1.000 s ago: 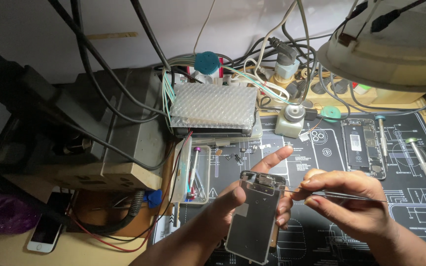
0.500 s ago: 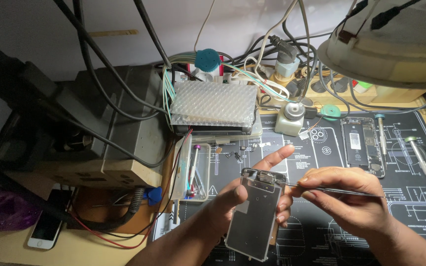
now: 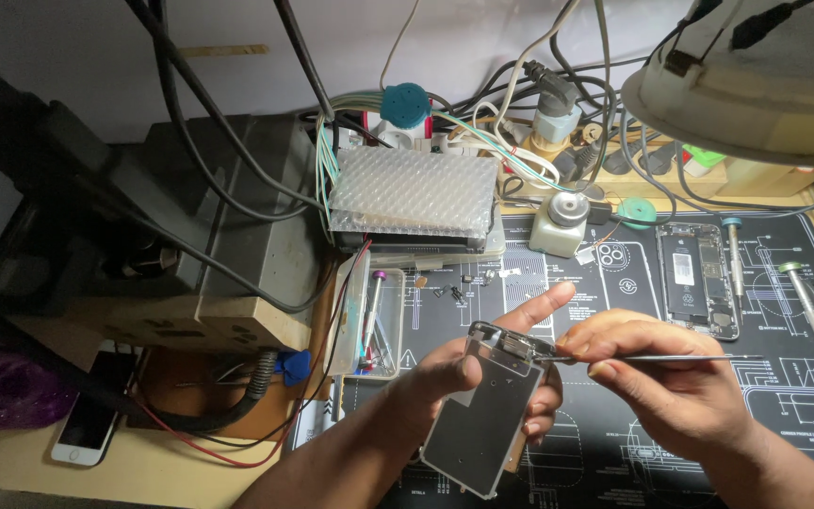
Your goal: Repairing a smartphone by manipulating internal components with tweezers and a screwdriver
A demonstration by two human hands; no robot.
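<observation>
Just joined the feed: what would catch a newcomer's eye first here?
At bottom centre, the left hand holds up a phone screen panel, metal back showing, while the right hand puts a thin metal tool to its top edge. Behind, a bubble-wrapped box sits among tangled cables.

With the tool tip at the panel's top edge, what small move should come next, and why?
Probably a gentle pry under the small bracket: the right hand holds thin metal tweezers whose tip meets the top edge of the silver rectangular phone screen panel, steadied by the left hand.
</observation>
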